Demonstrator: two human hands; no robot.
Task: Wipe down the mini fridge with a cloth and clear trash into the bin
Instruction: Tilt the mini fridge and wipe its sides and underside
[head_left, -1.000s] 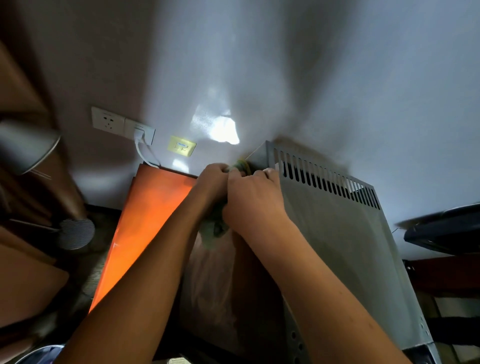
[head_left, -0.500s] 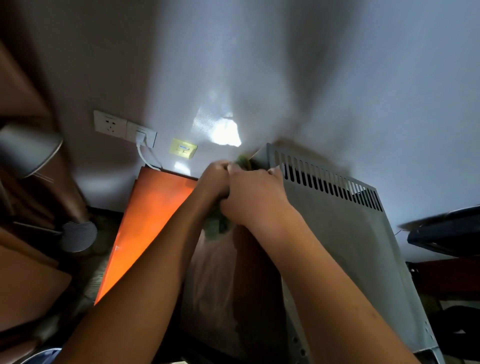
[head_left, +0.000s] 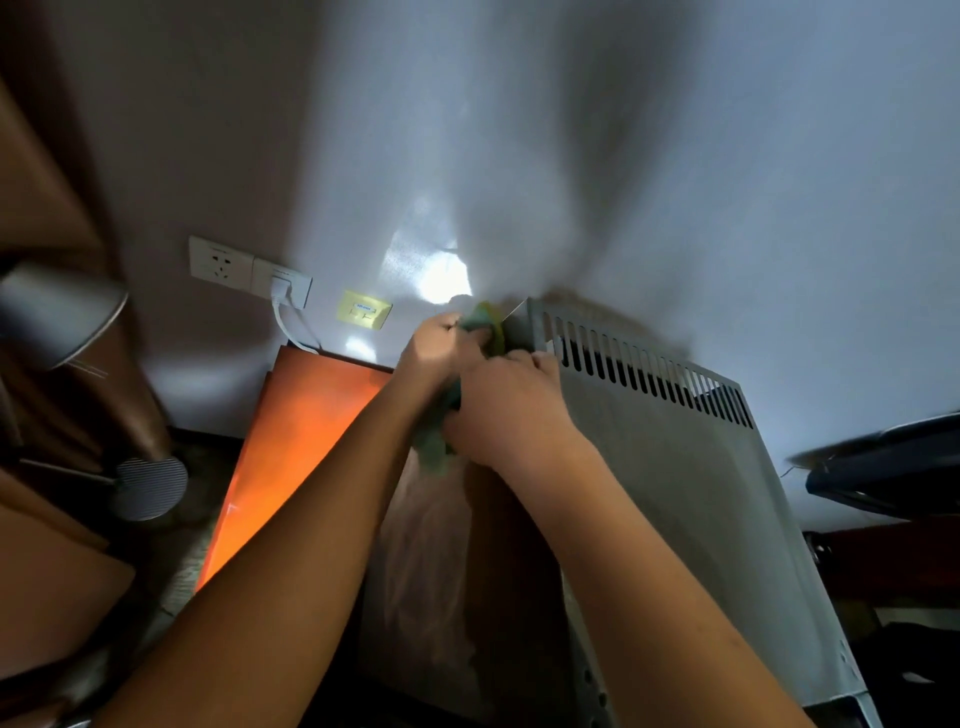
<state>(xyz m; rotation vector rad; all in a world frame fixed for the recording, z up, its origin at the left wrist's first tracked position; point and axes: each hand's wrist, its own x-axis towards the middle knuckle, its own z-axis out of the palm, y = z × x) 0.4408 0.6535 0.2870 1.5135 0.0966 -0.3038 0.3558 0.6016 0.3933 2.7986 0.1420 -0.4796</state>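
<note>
Both hands are bunched together at the far left corner of the gray mini fridge (head_left: 691, 483), beside its row of slots. The left hand (head_left: 441, 348) is curling its fingers around a green cloth (head_left: 475, 325). The right hand (head_left: 511, 402) is gripping the lower part of the same cloth. An orange board (head_left: 291, 457) is leaning against the wall on the left, under a white wall socket (head_left: 249, 273).

The mini fridge (head_left: 675, 467) is a grey metal box seen from the back, with a row of thin slots along its top edge; it stands close to the white wall; the cloth (head_left: 480, 325) is green and bunched up, pressed on the fridge's top left corner.
</note>
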